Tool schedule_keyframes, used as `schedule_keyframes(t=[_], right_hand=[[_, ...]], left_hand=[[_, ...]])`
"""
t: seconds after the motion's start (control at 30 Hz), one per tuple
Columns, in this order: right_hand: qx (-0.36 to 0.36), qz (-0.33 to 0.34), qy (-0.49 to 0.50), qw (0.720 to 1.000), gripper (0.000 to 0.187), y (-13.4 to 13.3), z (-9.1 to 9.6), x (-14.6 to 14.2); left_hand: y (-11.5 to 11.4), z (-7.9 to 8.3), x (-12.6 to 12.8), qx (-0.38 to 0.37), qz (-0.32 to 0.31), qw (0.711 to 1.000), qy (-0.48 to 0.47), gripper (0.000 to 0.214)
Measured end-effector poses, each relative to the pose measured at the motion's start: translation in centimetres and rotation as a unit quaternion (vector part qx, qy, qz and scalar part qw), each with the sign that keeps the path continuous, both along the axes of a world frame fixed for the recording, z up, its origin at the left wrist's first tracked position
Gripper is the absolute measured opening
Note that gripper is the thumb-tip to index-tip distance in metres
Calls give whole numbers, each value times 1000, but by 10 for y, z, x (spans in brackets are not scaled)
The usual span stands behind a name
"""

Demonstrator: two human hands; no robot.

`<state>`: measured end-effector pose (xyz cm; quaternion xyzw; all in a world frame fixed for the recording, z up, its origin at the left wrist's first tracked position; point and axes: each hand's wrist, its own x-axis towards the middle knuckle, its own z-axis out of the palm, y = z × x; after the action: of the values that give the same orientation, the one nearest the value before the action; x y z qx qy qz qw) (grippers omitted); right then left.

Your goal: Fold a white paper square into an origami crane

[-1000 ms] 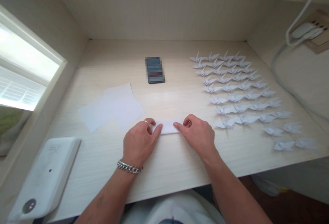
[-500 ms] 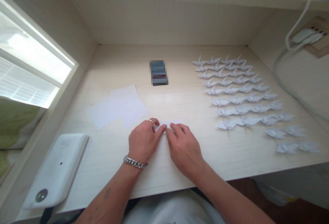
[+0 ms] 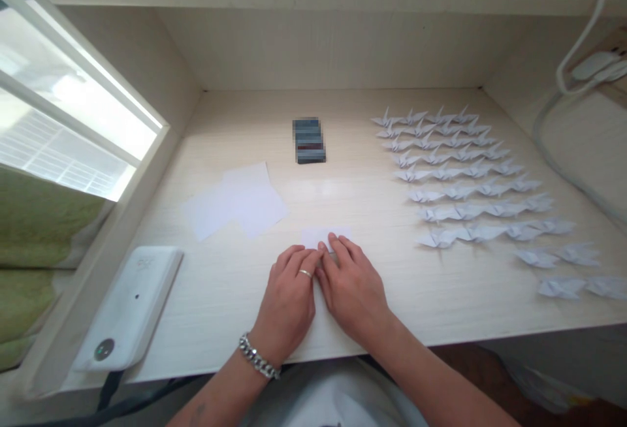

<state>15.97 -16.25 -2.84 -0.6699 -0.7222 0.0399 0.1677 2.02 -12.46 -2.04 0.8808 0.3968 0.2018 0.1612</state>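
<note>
A small white sheet of paper (image 3: 326, 236) lies flat on the desk, its near part covered by my fingers. My left hand (image 3: 292, 293) is closed, fingers held together and bent down at the paper's near left edge. Beside it my right hand (image 3: 353, 277) presses on the near right part of the same sheet, its fingers bent together. The fingertips of both hands meet near the middle of that edge. Whether the paper has a crease under them is hidden.
Several loose white sheets (image 3: 235, 200) overlap at the left. Rows of folded paper cranes (image 3: 470, 172) stand at the right. A dark pixelated object (image 3: 309, 141) lies at the back. Near the front left is a white power bank (image 3: 132, 309) with a black strap.
My left hand has turned palm-down and slid back toward me, fingers now together beside the right hand. More of the paper's far part shows. The camera view has shifted slightly.
</note>
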Motion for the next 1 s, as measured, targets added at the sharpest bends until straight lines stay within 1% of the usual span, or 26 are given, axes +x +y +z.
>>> schedule_keyframes(t=[0.07,0.17,0.33,0.47,0.6,0.73,0.77,0.8,0.83,0.87,0.9,1.0], right_hand=[[-2,8,-1,1000,43,-1,-1,1],[-15,3,-5,1000,44,-6,-1,8],[-49,-28,-36,998,48,-21,2,27],[-60,-57,-51,995,47,-28,4,36],[-41,-87,-55,994,46,-28,4,33],[16,-126,-42,991,45,-27,3,18],[34,-126,-33,991,44,-27,2,14],[45,-109,-21,993,44,-26,2,9],[46,-75,-3,996,44,-26,1,4],[35,-43,14,998,44,-25,0,0],[28,-31,29,999,44,-24,-2,-3],[-7,-22,50,998,48,-23,-5,-6]], left_hand=[[-5,-4,0,-2,3,999,49,46],[-7,-3,0,7,5,995,96,48],[-8,3,3,25,-2,992,126,42],[-8,3,4,33,-1,991,129,41],[-8,1,4,39,0,991,125,41],[-8,1,4,41,0,992,121,41],[-8,1,5,42,-1,992,121,41],[-8,1,5,44,-2,992,120,40],[-7,1,5,45,-4,992,120,40],[-8,1,5,47,-6,991,121,40],[-8,1,5,50,-5,991,123,40],[-10,2,0,62,15,989,132,42]])
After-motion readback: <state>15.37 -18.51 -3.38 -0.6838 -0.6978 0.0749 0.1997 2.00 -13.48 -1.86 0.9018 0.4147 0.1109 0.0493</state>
